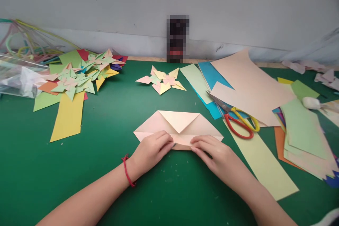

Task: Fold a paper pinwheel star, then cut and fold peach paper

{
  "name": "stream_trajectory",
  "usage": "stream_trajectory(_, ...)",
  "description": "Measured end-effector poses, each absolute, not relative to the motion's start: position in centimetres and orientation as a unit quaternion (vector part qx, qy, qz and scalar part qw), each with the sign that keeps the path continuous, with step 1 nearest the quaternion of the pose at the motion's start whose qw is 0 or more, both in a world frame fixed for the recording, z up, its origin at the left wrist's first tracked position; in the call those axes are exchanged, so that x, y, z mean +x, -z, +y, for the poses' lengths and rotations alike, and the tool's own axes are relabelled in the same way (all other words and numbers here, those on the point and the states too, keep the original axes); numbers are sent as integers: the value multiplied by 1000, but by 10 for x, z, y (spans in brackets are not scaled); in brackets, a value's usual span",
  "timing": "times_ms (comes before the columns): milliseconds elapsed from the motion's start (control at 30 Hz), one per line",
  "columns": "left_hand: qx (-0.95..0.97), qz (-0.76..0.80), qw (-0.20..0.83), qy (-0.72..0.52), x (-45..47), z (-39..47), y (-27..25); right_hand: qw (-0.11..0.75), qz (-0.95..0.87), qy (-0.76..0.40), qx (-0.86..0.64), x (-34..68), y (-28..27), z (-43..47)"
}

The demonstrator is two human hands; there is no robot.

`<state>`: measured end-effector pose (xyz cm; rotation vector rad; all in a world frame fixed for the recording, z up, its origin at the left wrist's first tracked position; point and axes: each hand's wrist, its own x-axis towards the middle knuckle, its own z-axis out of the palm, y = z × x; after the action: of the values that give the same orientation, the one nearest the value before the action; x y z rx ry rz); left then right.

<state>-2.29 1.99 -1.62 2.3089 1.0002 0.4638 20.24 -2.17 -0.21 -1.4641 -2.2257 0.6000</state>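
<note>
A pale pink sheet of folding paper [149, 125] lies on the green table, creased into a long shape with slanted ends and a triangular flap pointing down from its far edge. My left hand [153, 148] pinches the near edge left of the middle; a red string bracelet circles that wrist. On the right of the same edge, my right hand [212, 150] has thumb and fingers closed on the paper. Between the two hands the near edge curls up. Parts of the lower corners are hidden under my fingers.
Beyond the paper sits a folded paper star [164, 79]. Red-and-yellow scissors [235, 118] rest to the right on loose sheets [254, 84]. More folded stars [76, 79] and a yellow strip [69, 116] lie left. A paper stack [304, 130] stands far right.
</note>
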Motion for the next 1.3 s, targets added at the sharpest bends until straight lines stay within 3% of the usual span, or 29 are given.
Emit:
stream_trajectory(200, 838, 427, 290, -177, -19, 20, 21, 252, -752, -187, -580, 195, 12, -12)
stream_trajectory(533, 809, 477, 281, -196, -17, 23, 23, 236, -752, -152, -596, 187, 22, -7)
stream_trajectory(900, 883, 420, 81, -191, -20, 20, 19, 220, -755, -135, -603, 185, 28, -9)
stream_trajectory(1067, 938, 305, 21, -165, -15, 5, 18, 222, -756, -127, -603, 186, 29, -9)
stream_trajectory(1300, 939, 337, -5, -66, -5, -18, 21, 222, -757, -127, -601, 185, 24, -8)
